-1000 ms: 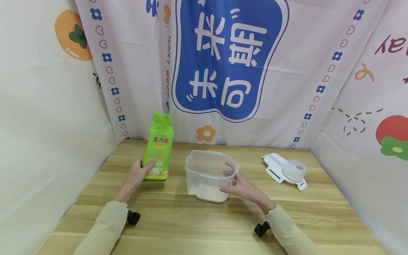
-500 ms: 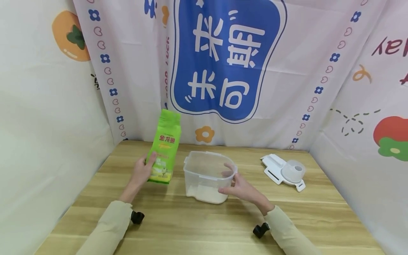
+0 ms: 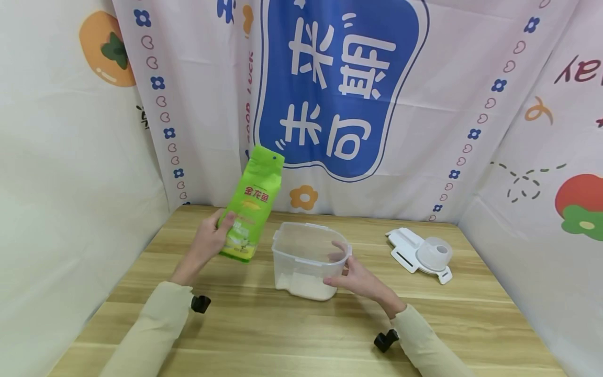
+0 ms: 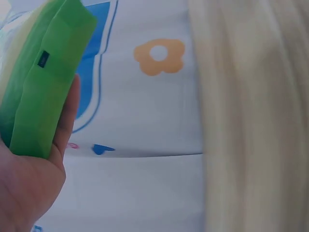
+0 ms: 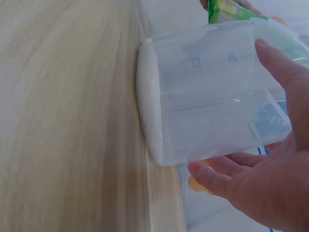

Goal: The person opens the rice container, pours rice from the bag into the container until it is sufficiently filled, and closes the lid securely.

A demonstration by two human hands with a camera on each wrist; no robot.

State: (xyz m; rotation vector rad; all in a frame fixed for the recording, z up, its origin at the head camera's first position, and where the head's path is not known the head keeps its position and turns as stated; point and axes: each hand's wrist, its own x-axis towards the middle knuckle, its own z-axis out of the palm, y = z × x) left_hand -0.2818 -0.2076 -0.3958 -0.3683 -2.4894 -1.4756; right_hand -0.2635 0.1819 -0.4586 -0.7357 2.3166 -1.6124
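A green rice bag [image 3: 258, 186] is gripped low on its left side by my left hand [image 3: 207, 238], the thumb lying across its front. It is held up over the table, its top leaning to the right. Beside it on the table stands a clear plastic bin [image 3: 285, 266] with no lid on. White rice [image 5: 149, 104] covers the bottom of the bin in a shallow layer. My right hand [image 3: 360, 280] holds the bin at its right side, thumb on the near wall and fingers around the far side.
A white lid [image 3: 404, 251] lies on the table to the right, with a clear cup [image 3: 434, 253] on it. A printed cloth [image 3: 216, 131] hangs along the table's back edge. More cloth walls stand left and right.
My left hand has moved the bag to the right and upward, and it tilts further toward the bin. My right hand and the bin have stayed in place.
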